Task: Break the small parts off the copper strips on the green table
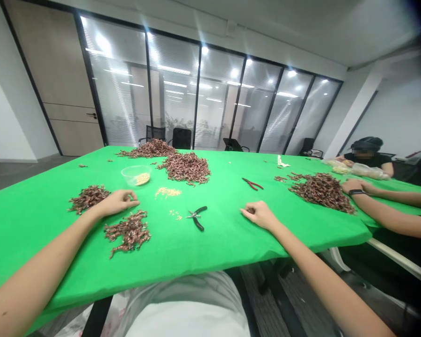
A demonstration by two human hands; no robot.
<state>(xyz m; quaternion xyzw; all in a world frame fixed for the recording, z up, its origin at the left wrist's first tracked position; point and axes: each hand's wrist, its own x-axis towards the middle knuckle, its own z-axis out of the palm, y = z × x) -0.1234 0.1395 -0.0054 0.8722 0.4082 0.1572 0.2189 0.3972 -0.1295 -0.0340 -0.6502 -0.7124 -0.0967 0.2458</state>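
Note:
My left hand point(121, 202) rests on the green cloth with its fingers curled in. It lies between a small heap of brown, twisted pieces point(87, 199) and a looser heap of the same pieces point(131, 231). Whether anything is in those fingers I cannot make out. My right hand point(261, 215) is on the cloth too, its fingers closed around something dark and small that I cannot make out. Between my hands lie black-handled pliers point(197, 218) with their handles spread. Pale yellow bits point(167, 192) are scattered near them. A clear plastic bowl point(128, 177) holds more yellow bits.
Bigger brown heaps point(185, 167) lie farther back. Red-handled pliers point(254, 184) lie beyond my right hand. At the right, a co-worker's hands point(354, 186) touch another brown heap point(321, 192). Another person point(368, 154) sits at the far right corner near plastic bags point(368, 171).

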